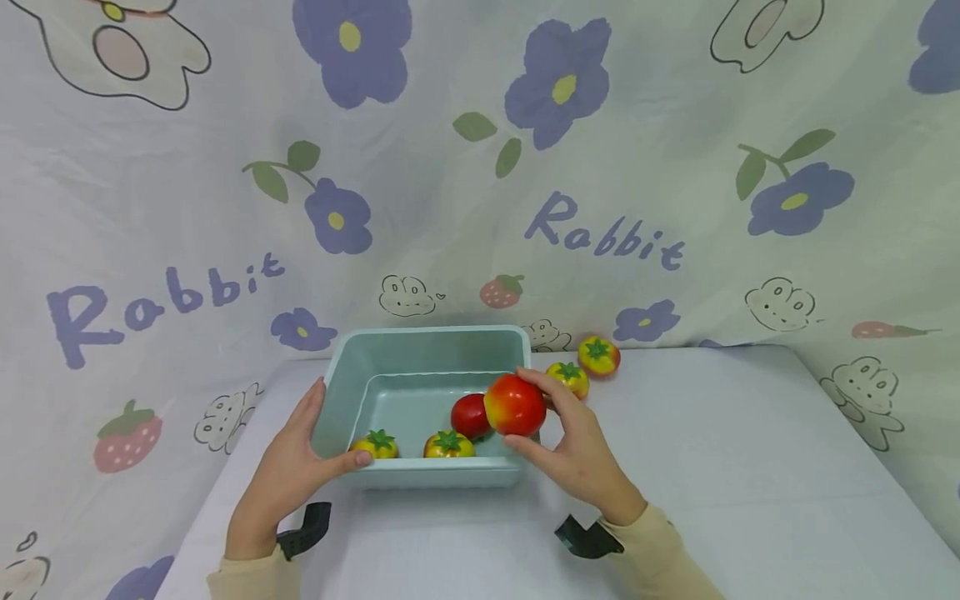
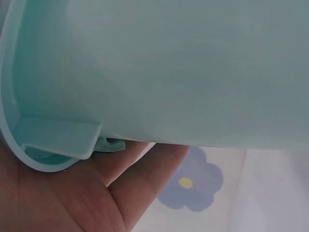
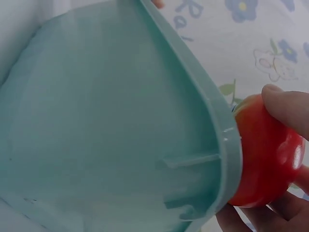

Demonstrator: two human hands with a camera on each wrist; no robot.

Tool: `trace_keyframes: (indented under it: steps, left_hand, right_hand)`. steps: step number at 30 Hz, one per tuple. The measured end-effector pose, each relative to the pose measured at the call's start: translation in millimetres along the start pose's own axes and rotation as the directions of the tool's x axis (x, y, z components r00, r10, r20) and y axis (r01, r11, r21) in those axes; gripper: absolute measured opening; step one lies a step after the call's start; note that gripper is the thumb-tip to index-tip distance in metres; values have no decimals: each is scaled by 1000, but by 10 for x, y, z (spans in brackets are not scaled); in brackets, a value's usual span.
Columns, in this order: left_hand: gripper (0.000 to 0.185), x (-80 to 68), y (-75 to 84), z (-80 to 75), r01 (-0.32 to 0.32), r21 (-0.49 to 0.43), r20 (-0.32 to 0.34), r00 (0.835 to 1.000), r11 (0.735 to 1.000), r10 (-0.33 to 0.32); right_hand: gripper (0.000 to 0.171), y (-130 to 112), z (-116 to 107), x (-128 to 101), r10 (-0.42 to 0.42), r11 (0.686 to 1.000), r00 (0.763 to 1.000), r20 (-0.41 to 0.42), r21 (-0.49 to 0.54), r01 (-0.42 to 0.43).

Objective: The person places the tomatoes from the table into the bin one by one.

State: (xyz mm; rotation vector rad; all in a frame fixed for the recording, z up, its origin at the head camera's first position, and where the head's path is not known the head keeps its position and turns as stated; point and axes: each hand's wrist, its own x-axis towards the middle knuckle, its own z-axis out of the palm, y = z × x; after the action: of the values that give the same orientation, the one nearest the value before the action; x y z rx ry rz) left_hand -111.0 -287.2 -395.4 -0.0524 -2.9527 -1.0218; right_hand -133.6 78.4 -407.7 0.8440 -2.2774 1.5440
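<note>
A pale green plastic bin [image 1: 427, 477] sits in the middle of the white table. My left hand [image 1: 288, 471] grips its left end, thumb over the near rim and fingers along the left side; in the left wrist view the fingers [image 2: 145, 179] pass behind the bin wall [image 2: 169, 72]. My right hand [image 1: 573, 446] holds a red tomato [image 1: 515, 405] with a yellow patch at the bin's right rim, between thumb and fingers. Inside the bin lie a dark red tomato [image 1: 470, 416] and two yellowish tomatoes with green tops, one front left [image 1: 378, 445] and one front centre [image 1: 449, 445].
Behind my right hand, two more yellow-red tomatoes rest on the table, one nearer [image 1: 567, 379] and one farther back [image 1: 599, 357]. A patterned cloth [image 1: 420, 192] hangs behind the table. White table surface [image 1: 735, 450] stretches off to the right.
</note>
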Motion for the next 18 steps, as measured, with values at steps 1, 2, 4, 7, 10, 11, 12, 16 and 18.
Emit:
trace_keyframes:
  steps: [1, 2, 4, 7, 10, 11, 12, 16, 18]
  left_hand:
    - [127, 0, -3, -1, 1, -1, 0, 1000, 1000, -1]
    - [127, -1, -5, -3, 1, 2, 0, 1000, 1000, -1]
    - [127, -3, -7, -5, 4, 8, 2, 1000, 1000, -4]
    - [127, -9, -2, -9, 9, 16, 7, 1000, 1000, -9]
    - [127, -14, 0, -19, 12, 22, 6, 1000, 1000, -12]
    - [127, -14, 0, -21, 13, 21, 7, 1000, 1000, -13]
    - [127, -13, -1, -22, 12, 20, 8, 1000, 1000, -12]
    - [127, -1, -3, -16, 7, 13, 13, 1000, 1000, -7]
    - [126, 7, -3, -9, 4, 11, 15, 1000, 1000, -4]
  right_hand:
    - [74, 11, 12, -1, 3, 1000, 1000, 4, 5, -3]
    - [74, 20, 23, 0, 4, 1000, 1000, 7, 14, -4]
    - [74, 45, 41, -1, 2, 1000, 1000, 15, 25, -2]
    - [73, 76, 61, -1, -4, 999, 1000, 24, 43, 3]
    - [73, 102, 86, 14, -13, 999, 1000, 28, 51, 12]
    - [73, 106, 94, 17, -14, 998, 999, 29, 54, 12]
    - [73, 112, 101, 21, -16, 998, 999, 30, 54, 15]
    - [73, 130, 130, 22, -29, 999, 999, 31, 44, 28]
    - [73, 142, 140, 16, -31, 999, 999, 30, 38, 30]
